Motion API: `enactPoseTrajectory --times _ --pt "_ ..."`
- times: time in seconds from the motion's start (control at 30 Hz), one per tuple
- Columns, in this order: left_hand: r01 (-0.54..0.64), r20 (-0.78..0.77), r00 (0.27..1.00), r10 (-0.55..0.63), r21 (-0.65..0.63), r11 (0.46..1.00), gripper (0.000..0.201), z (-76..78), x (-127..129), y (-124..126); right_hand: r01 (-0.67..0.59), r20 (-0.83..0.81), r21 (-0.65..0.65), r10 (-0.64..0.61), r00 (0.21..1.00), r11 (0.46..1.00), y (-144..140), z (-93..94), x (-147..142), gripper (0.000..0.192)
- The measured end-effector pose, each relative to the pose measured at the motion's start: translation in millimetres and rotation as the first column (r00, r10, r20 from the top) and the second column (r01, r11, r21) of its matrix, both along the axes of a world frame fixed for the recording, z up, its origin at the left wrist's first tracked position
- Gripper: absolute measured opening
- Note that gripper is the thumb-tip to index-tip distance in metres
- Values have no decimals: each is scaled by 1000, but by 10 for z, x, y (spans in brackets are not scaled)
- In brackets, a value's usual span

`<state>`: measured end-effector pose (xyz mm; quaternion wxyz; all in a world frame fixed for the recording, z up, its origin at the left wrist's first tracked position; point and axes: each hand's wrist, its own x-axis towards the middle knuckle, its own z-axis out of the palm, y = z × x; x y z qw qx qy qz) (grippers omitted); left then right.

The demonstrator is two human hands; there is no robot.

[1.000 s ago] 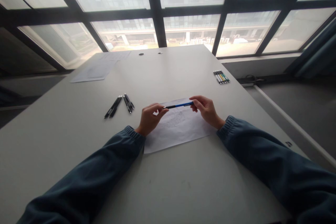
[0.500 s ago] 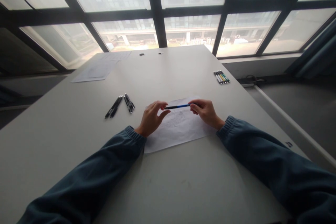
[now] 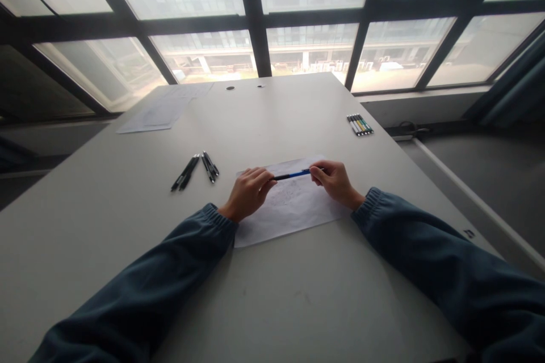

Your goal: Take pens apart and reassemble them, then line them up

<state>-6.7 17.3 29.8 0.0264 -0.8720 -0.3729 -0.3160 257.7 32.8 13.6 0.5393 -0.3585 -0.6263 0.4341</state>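
Observation:
A blue and black pen (image 3: 293,174) is stretched sideways between my two hands, above a sheet of paper (image 3: 293,218) with faint marks on it. The fingers and thumb of my left hand (image 3: 250,190) pinch the pen's black end, and its tip is hidden by them. At the other end, my right hand (image 3: 334,181) grips the pen between thumb and fingers. Left of the paper lie several dark pens in two small groups, one group (image 3: 185,173) and a second group (image 3: 210,167).
A row of several pens with coloured barrels (image 3: 360,125) lies near the table's right edge. Papers (image 3: 151,116) rest at the far left of the white table (image 3: 272,125). Two round holes sit near the far edge, by the windows (image 3: 315,48).
My left thumb and fingers, apart around the pen's black end before, have closed on it. The pen now tilts slightly more, its left end lower. My right hand has barely moved.

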Motion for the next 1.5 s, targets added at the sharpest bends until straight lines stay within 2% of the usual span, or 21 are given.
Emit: enactPoseTrajectory --times 0.23,0.8,0.97,1.1,1.2,1.37,1.5 --pt "32 82 996 -25 -83 996 29 -21 2 9 -3 13 13 3 1000 1000 4 -23 4 32" --pt "41 189 982 -6 -181 983 43 -45 -18 -4 17 76 89 -24 997 996 -36 -21 8 28" --pt "41 243 970 20 -241 970 48 -24 3 -27 20 140 194 -48 989 981 -54 19 20 25" --pt "96 351 936 36 -352 931 52 -33 33 -37 9 168 307 -63 984 952 -75 80 17 20" --pt "126 389 920 41 -393 911 56 -65 31 -29 22 164 326 -79 983 945 -84 100 2 18" --pt "123 380 925 19 -346 930 61 -83 1 -2 51 120 283 -88 989 958 -67 58 -15 17" --pt "-25 376 919 119 -246 969 43 -57 23 0 108 90 208 -129 988 972 -41 18 -8 20"
